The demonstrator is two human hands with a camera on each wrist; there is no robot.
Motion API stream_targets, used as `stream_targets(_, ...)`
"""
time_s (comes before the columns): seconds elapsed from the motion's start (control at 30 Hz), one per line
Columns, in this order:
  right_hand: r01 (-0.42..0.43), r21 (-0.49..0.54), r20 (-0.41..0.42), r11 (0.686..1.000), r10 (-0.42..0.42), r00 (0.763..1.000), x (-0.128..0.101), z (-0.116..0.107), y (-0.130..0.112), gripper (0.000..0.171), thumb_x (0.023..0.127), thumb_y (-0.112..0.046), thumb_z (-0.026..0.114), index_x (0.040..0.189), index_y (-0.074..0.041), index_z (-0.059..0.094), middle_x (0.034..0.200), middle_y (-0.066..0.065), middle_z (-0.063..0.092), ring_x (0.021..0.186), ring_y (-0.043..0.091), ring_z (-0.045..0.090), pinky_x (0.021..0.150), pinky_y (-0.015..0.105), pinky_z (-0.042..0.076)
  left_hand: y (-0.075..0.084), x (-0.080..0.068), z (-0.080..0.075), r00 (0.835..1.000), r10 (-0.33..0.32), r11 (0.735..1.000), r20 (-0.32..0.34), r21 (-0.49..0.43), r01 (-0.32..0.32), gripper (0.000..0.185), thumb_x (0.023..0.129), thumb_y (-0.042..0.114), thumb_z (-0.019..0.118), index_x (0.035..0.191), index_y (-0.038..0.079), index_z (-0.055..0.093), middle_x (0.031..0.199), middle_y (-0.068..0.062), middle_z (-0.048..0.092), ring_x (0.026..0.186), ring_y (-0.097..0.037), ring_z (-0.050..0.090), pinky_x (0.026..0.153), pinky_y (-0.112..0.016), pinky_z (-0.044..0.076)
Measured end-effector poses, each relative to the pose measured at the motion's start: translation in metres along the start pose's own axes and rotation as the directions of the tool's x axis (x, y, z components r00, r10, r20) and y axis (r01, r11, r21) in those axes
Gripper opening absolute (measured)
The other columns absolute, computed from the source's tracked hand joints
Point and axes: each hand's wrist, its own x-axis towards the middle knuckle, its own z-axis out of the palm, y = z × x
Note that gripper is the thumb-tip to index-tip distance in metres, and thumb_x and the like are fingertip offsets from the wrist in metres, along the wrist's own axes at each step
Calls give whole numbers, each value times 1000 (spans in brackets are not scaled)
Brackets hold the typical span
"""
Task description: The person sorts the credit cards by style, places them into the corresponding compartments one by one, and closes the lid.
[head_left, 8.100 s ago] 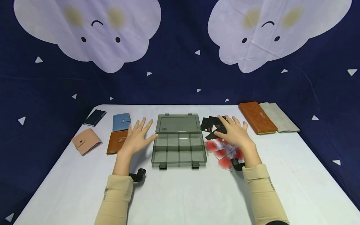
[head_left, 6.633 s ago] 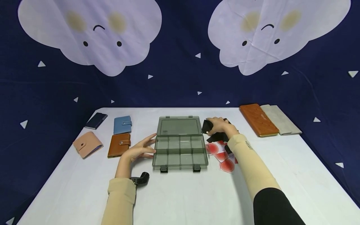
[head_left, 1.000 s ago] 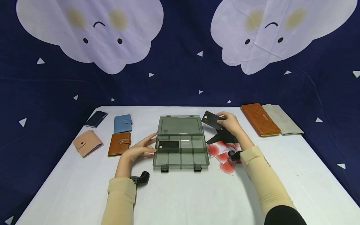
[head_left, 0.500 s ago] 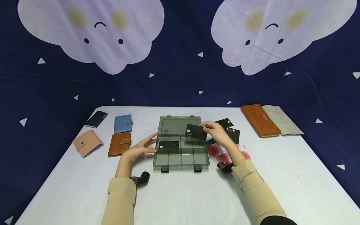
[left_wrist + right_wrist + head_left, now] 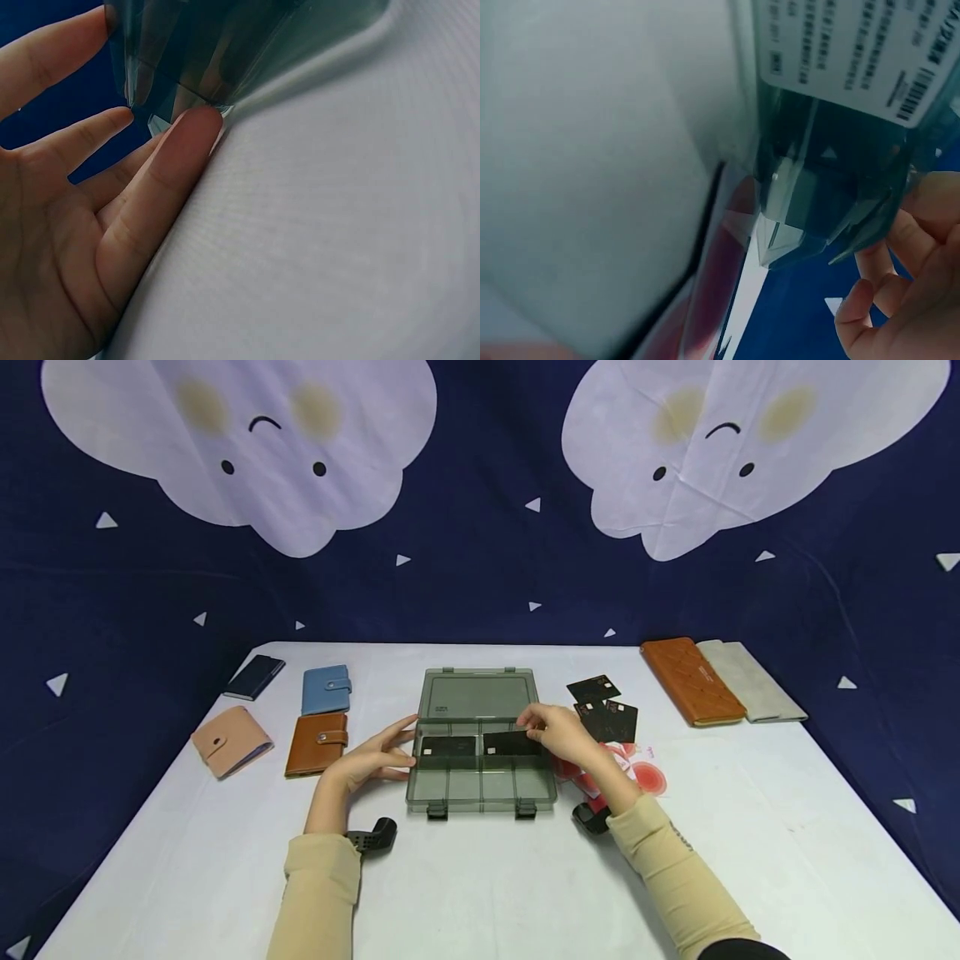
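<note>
Two black cards sit in the back row of the smoky plastic organizer box (image 5: 480,777) right now. First black card (image 5: 448,747) lies flat at the left end; second black card (image 5: 512,743) is the one my right hand (image 5: 558,735) has by its right end, fingertips pinching it, long axis running 9 to 3 o'clock, parallel to the box's front wall. It looks level with the dividers, though I can't tell if it's fully seated.

My left hand (image 5: 367,760) is on the box's left wall, fingers straight and spread a bit, holding nothing. The left wrist view shows the thumb (image 5: 184,150) pressed against the box corner, on the table.

Room-wise: the front row of compartments is open at 6 o'clock of the cards. The lid (image 5: 478,693) lies flat at 12 o'clock. At 3 o'clock of the box, just beside it, there's a loose pile of black cards (image 5: 606,710) and red-spotted cards (image 5: 637,772), so it's tight there. A brown wallet (image 5: 317,754) sits near my left hand at 9 o'clock, with a blue wallet (image 5: 326,687) behind it. The white table (image 5: 480,877) gives lots of room at 6 o'clock.
</note>
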Motion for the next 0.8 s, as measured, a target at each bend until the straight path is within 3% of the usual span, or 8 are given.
stream_targets(0.27, 31, -146, 14, 989, -30, 999, 1, 3, -3, 13, 83, -10, 68, 95, -7, 69, 93, 5, 65, 88, 23, 59, 77, 40, 47, 1, 0, 0, 1000, 1, 1000, 2, -1, -1, 86, 84, 6, 61, 150, 15, 8, 152, -23, 5, 93, -14, 57, 94, -46, 45)
stream_targets(0.53, 85, -369, 57, 925, -69, 996, -2, 4, -8, 23, 83, -16, 68, 105, -9, 70, 104, 8, 64, 98, 29, 55, 75, 44, 40, 2, -1, 1, 1000, 13, 1000, 14, -23, -13, 87, 84, 7, 62, 150, 13, 7, 151, -25, 4, 88, -12, 57, 92, -46, 46)
stream_targets(0.63, 92, -409, 65, 908, -72, 995, -2, 4, -9, 24, 82, -16, 68, 105, -9, 70, 106, 8, 64, 98, 28, 54, 74, 43, 40, 2, -1, 0, 1000, 11, 1000, 12, -19, -10, 87, 83, 7, 63, 150, 13, 7, 151, -25, 4, 89, -12, 57, 92, -47, 46)
stream_targets(0.8, 101, -392, 82, 914, -75, 994, -2, 4, -7, 24, 82, -14, 68, 106, -9, 70, 107, 8, 63, 98, 27, 53, 76, 43, 41, 2, -1, 0, 1000, 10, 1000, 9, -16, -10, 86, 84, 6, 61, 150, 14, 8, 152, -24, 5, 88, -13, 57, 93, -47, 45)
